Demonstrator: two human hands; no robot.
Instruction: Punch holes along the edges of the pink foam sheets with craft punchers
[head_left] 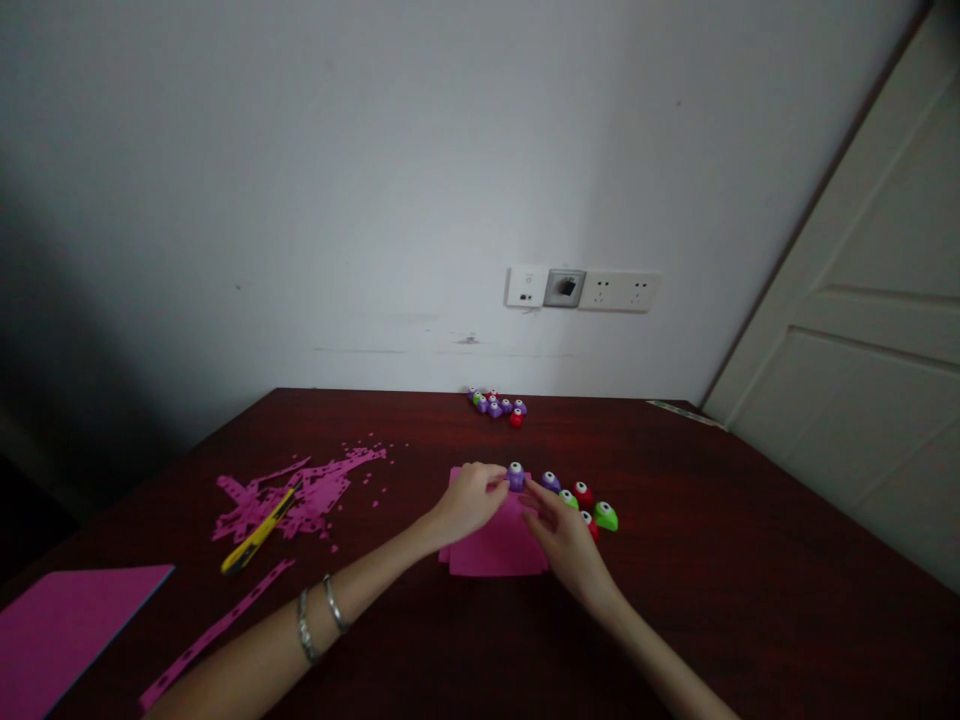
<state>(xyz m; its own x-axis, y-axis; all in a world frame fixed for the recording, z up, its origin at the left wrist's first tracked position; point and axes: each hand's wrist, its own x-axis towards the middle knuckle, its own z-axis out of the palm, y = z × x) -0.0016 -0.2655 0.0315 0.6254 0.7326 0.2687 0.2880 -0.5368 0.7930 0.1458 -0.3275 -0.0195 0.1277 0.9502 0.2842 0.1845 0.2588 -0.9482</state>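
Observation:
A small purple craft punch [516,480] with a white round top is at the far edge of a pink paper stack [498,548]. From the left, my left hand [474,498] has its fingers curled in against the punch. My right hand [568,540] meets it from the other side with its fingertips, thumb lower over the paper. Between them both hands grip the punch; its contact with the paper edge is too small to make out. Beside my right hand stand several more punches, among them a purple one [550,481], a red one [583,493] and a green one [606,516].
Further punches cluster [495,408] near the wall. On the left lie punched pink scraps [322,500], a yellow utility knife [259,535], a punched pink strip [217,635] and a large pink sheet [82,625]. Wall sockets [617,291] sit above the dark table [750,560].

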